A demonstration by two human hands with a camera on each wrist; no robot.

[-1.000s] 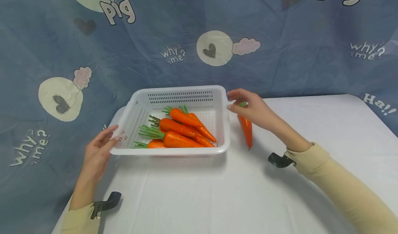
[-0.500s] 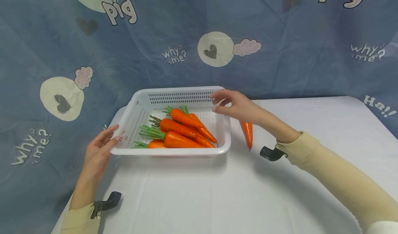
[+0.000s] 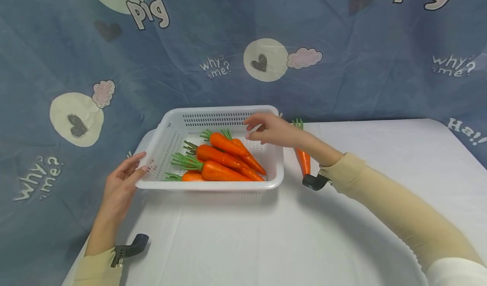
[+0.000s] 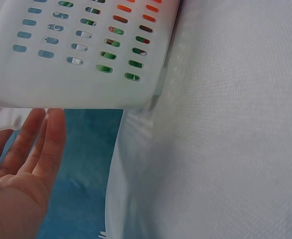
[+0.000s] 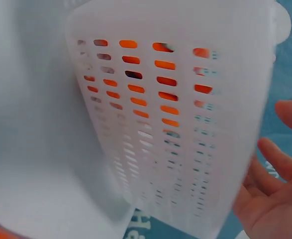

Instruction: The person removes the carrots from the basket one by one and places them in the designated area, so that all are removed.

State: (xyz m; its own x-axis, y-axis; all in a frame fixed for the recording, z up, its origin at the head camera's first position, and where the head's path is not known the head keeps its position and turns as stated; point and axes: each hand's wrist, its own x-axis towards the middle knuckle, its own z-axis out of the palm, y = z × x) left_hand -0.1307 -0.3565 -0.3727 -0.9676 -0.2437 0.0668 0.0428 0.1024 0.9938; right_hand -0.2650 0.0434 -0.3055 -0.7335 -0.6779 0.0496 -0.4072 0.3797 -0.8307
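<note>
- Touching white basket (image 3: 209,185) at L rim w/ left hand (image 3: 121,186), fingers fairly straight; per head view w/ tips at rim, per L-wrist view partly hidden behind basket wall.
- Hovering over R rear part of basket w/ right hand (image 3: 272,129), fingers loosely bent, thumb apart from index, grasping nothing. Can't tell from head view if touching rim, as overlapped there.
- See carrots (image 3: 218,171) heaped inside basket, w/ green tops mostly to L or rear, tips to R. Seen whole only from head; via L-wrist just as green & orange bits thru slots, via R-wrist mostly orange thru slots.
- Note lone carrot (image 3: 302,159) outside, on white tablecloth (image 3: 217,235), just R of basket, green top toward blue backdrop (image 3: 182,24). Partly covered in head view by right forearm & black wrist strap (image 3: 316,181); cut to orange sliver at lower L corner in R-wrist view.
- Find tan sleeves (image 3: 376,201) on both arms in head view only, ditto full printed backdrop w/ "pig" & "why me?".
</note>
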